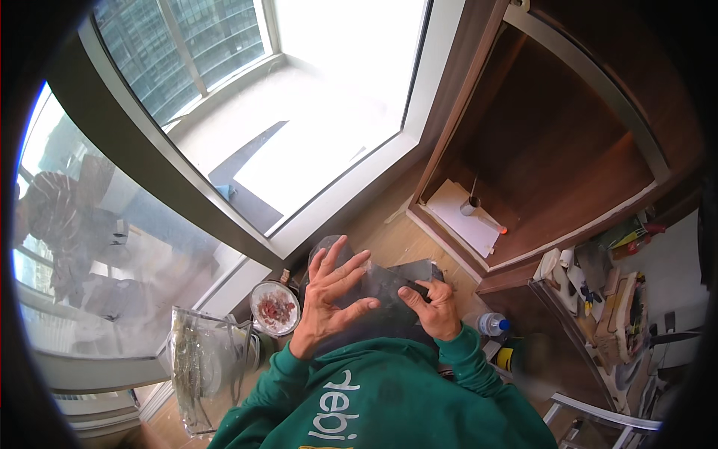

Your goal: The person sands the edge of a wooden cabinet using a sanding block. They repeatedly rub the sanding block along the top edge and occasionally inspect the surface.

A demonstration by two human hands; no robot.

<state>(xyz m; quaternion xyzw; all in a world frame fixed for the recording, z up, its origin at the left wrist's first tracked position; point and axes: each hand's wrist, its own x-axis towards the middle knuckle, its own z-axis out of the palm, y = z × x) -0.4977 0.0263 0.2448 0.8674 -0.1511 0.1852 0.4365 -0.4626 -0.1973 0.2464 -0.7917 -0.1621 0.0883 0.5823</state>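
My left hand (331,289) is raised over my lap with its fingers spread and nothing in it. Close by on the right, my right hand (435,308) grips a flat dark grey piece (412,270), its thumb pressed on a black part of it. Whether this is a scraper blade or a folded abrasive sheet, I cannot tell. Below both hands are my legs in dark trousers (387,306). A round container (275,307), its pale top smeared with red-brown matter, stands left of my left hand. A water bottle (489,324) with a blue cap lies beyond my right wrist.
Ahead stands a white-framed window (342,196). To the right is a brown wooden cabinet (549,140) holding a metal cup (470,206) on white sheets. Tools crowd a shelf (603,331). A metal ladder (606,412) is at lower right, a clear plastic bag (193,370) at left.
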